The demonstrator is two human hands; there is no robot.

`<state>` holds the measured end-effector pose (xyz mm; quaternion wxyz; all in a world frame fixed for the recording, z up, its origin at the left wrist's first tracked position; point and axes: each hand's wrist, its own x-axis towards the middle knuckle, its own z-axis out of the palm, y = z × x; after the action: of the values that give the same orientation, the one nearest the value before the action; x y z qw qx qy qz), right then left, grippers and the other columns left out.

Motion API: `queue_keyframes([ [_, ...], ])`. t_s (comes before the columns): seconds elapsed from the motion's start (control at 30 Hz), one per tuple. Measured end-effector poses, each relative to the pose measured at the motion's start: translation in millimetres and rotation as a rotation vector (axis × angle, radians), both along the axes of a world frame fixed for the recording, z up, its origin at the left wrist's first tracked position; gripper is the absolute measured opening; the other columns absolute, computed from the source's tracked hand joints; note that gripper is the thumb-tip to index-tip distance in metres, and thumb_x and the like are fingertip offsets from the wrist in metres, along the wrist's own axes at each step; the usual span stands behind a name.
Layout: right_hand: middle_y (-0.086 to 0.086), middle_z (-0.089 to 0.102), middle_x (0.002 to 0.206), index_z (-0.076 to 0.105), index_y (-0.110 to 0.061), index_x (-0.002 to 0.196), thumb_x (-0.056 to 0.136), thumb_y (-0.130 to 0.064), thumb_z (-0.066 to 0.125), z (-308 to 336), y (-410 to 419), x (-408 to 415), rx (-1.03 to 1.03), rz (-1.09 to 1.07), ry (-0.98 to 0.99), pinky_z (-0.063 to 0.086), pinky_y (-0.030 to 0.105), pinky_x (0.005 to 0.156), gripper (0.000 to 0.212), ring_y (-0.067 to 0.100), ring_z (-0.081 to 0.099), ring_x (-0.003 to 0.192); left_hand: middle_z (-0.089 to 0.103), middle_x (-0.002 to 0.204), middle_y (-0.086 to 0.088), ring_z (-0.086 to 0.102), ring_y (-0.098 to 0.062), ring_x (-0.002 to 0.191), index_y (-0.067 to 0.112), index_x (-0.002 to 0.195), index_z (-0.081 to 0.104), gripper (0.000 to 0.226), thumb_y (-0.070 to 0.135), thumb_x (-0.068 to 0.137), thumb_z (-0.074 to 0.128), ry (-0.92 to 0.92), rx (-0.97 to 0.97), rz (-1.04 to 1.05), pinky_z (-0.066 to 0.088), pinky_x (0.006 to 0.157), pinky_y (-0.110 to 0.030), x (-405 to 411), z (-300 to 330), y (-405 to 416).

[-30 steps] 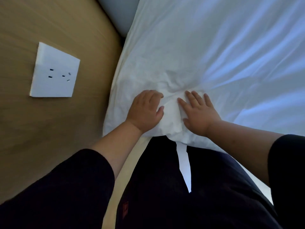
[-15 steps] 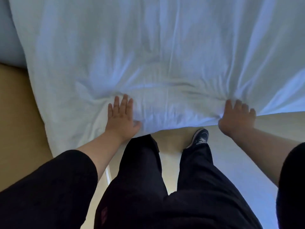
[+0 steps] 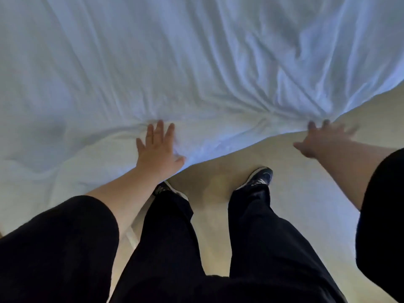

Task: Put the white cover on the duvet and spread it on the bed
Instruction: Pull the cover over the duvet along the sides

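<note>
- We look straight down over the white cover (image 3: 196, 62), which fills the whole upper half of the view, from nine o'clock through twelve to three, and lies wrinkled with long folds running toward its near edge.
- Our left hand (image 3: 158, 149) lies flat on the cover just left of centre, fingers (image 3: 160, 132) stretched out toward twelve o'clock and the thumb spread toward three; it is released, pressing palm-down and not grasping anything.
- Our right hand (image 3: 321, 138) reaches out at about three o'clock, right at the cover's near edge where the folds bunch together. It is blurred, so we cannot tell for sure whether it pinches the cloth or only touches it; the fingers look spread rather than clenched.
- The near edge of the cover runs slantwise from the left hand up toward the right hand and on to the right border of the view.
- Below that edge, from five to six o'clock, we see the pale floor (image 3: 295, 204).
- Our two legs in dark trousers (image 3: 251, 248) stand on the floor at six o'clock, with a dark shoe (image 3: 260, 176) showing at the tip of the right leg, near the cover's edge.
- Dark sleeves (image 3: 54, 248) cover both upper arms at seven and four o'clock.
</note>
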<state>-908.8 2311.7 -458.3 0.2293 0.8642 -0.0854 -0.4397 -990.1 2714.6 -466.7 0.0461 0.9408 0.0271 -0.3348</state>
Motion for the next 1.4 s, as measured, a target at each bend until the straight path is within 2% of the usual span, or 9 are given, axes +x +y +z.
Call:
queue_keyframes([
  [0.07, 0.004, 0.010, 0.167, 0.009, -0.031, 0.158, 0.089, -0.069, 0.043, 16, -62, -19, -0.064, -0.049, 0.059, 0.010, 0.066, 0.117, 0.086, 0.043, 0.017, 0.149, -0.012, 0.165, -0.008, -0.003, -0.039, 0.151, 0.024, 0.157, -0.006, 0.102, 0.058, 0.086, 0.059, 0.017, 0.020, 0.004, 0.016, 0.118, -0.059, 4, 7, -30],
  [0.2, 0.003, 0.003, 0.168, 0.000, -0.030, 0.159, 0.098, -0.056, 0.040, 35, -85, -46, 0.215, -0.011, 0.102, 0.009, 0.057, 0.121, 0.077, 0.032, 0.009, 0.153, -0.007, 0.165, -0.010, 0.004, -0.035, 0.151, 0.019, 0.157, -0.003, 0.099, 0.057, 0.089, 0.057, -0.008, -0.019, -0.117, 0.020, 0.120, -0.050, 24, 34, -107],
  [0.47, 0.004, 0.025, 0.162, 0.018, -0.026, 0.156, 0.097, -0.038, 0.047, 104, -123, -12, 0.618, -0.087, -0.151, 0.026, 0.044, 0.116, 0.067, 0.027, 0.026, 0.147, 0.011, 0.165, -0.006, 0.013, -0.025, 0.151, 0.014, 0.157, 0.014, 0.075, 0.044, 0.098, 0.050, -0.038, -0.144, -0.245, 0.022, 0.120, -0.041, 100, 108, -255],
  [0.73, 0.001, 0.034, 0.158, 0.022, -0.027, 0.155, 0.097, -0.035, 0.047, 133, -190, 25, 0.671, -0.268, -0.302, 0.033, 0.043, 0.111, 0.064, 0.027, 0.036, 0.141, 0.047, 0.144, -0.007, 0.044, -0.028, 0.131, 0.016, 0.149, 0.032, 0.059, 0.041, 0.099, 0.048, -0.038, -0.248, -0.255, 0.040, 0.106, -0.041, 161, 128, -341],
  [1.0, 0.005, 0.041, 0.151, 0.027, -0.027, 0.154, 0.098, -0.036, 0.047, 118, -251, 89, 0.617, -0.459, -0.268, 0.037, 0.043, 0.106, 0.060, 0.029, 0.043, 0.134, 0.052, 0.133, -0.005, 0.052, -0.029, 0.120, 0.016, 0.137, 0.044, 0.058, 0.056, 0.096, 0.047, -0.039, -0.244, -0.138, 0.046, 0.096, -0.042, 246, 117, -409],
  [1.13, 0.010, 0.047, 0.145, 0.033, -0.020, 0.151, 0.100, -0.035, 0.048, 109, -281, 141, 0.649, -0.614, -0.287, 0.041, 0.042, 0.103, 0.056, 0.031, 0.048, 0.130, 0.054, 0.114, -0.006, 0.058, -0.031, 0.106, 0.011, 0.121, 0.049, 0.062, 0.064, 0.088, 0.054, 0.012, -0.258, 0.109, 0.049, 0.084, -0.040, 304, 109, -441],
  [1.2, 0.011, 0.051, 0.143, 0.034, -0.016, 0.151, 0.101, -0.034, 0.048, 106, -290, 166, 0.708, -0.739, -0.331, 0.042, 0.038, 0.099, 0.055, 0.030, 0.050, 0.125, 0.051, 0.101, -0.004, 0.058, -0.030, 0.100, 0.012, 0.107, 0.048, 0.045, 0.055, 0.092, 0.051, 0.038, -0.232, 0.113, 0.043, 0.075, -0.035, 325, 97, -452],
  [1.3, 0.013, 0.056, 0.130, 0.032, -0.012, 0.152, 0.100, -0.035, 0.053, 90, -296, 198, 0.807, -1.091, -0.427, 0.038, 0.031, 0.084, 0.060, 0.029, 0.053, 0.111, 0.048, 0.084, -0.002, 0.057, -0.030, 0.093, 0.012, 0.085, 0.046, 0.026, 0.032, 0.102, 0.040, -0.017, -0.263, 0.049, 0.034, 0.069, -0.032, 345, 84, -455],
  [1.4, 0.004, 0.050, 0.132, 0.031, -0.017, 0.150, 0.090, -0.053, 0.064, 64, -296, 216, 0.919, -1.453, -0.478, 0.044, 0.037, 0.091, 0.078, 0.026, 0.052, 0.113, 0.047, 0.077, 0.003, 0.046, -0.016, 0.074, 0.015, 0.078, 0.045, 0.027, 0.025, 0.103, 0.042, -0.141, -0.444, 0.161, 0.029, 0.067, -0.029, 355, 91, -458],
])
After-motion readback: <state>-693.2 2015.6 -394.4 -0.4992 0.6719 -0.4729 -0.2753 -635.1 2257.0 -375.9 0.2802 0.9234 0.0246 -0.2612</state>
